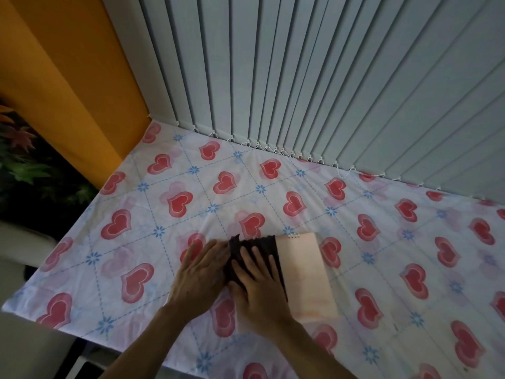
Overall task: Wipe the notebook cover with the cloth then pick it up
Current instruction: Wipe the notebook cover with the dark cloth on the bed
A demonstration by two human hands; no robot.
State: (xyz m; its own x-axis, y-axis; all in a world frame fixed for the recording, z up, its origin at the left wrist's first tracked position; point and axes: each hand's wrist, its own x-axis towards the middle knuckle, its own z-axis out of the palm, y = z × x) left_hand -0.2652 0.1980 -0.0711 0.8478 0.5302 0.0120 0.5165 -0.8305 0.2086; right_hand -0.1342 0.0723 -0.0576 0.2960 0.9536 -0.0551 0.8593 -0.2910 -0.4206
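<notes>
Hands first: my right hand (259, 285) lies flat on the dark cloth (252, 250), fingers spread and pressing down, gripping nothing. My left hand (200, 274) is flat too, fingers close together, resting just beside the cloth's left edge, fingertips touching it.

I see the cloth covering the left part of the notebook (303, 272), whose pale pink cover shows bare on the right, with a wire spiral (293, 236) along its far edge. The notebook sits toward the near edge of the table (410, 242), roughly midway along it, on a white sheet printed with red hearts.

Vertical blinds (300, 77) hang along the table's far edge, their beaded chain touching the sheet. An orange wall (68, 77) meets the far left corner, and leafy foliage (27, 165) stands beyond the left edge. Nothing else lies near the notebook.
</notes>
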